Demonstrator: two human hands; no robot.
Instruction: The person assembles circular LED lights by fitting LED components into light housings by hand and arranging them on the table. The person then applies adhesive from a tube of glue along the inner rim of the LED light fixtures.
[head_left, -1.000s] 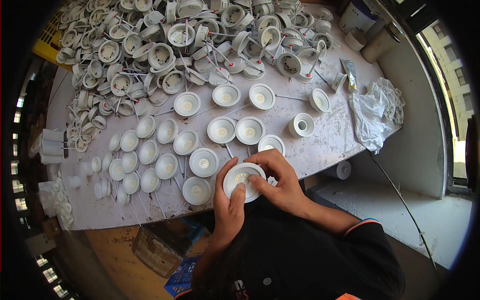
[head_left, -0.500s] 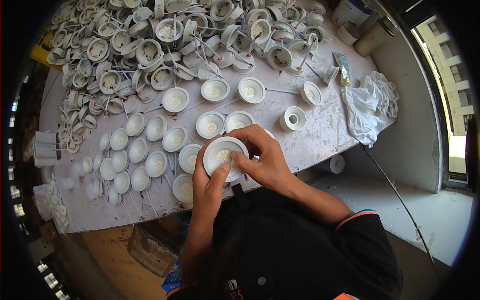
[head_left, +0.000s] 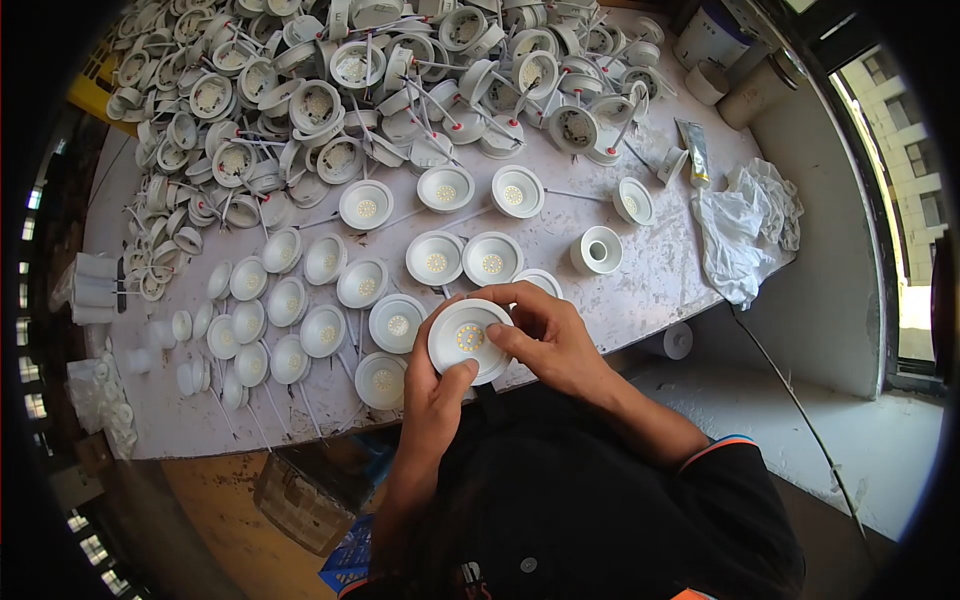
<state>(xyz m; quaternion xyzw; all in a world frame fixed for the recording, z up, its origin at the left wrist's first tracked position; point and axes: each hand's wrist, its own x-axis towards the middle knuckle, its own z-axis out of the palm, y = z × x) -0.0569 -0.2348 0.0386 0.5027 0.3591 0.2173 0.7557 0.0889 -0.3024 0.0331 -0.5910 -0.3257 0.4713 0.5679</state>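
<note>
Both my hands hold a round white LED downlight over the front edge of the table, its face turned up with a ring of yellow LED chips showing. My left hand is closed round its left and lower rim, thumb on the face near the bottom. The fingers of my right hand curl behind the upper right rim, and its thumb presses inside the dish beside the chips. Finished-looking downlights lie close by on the left. Behind my hands sit others, one partly covered by my fingers.
A large heap of white lamp housings with wires covers the back of the table. To the right are a white ring-shaped cup, a glue tube and a crumpled white cloth. A cardboard box stands below.
My hands and the downlight sit slightly lower and to the right in view. My thumbs have parted: the left slid toward the lower rim, and the right moved up off the chips.
</note>
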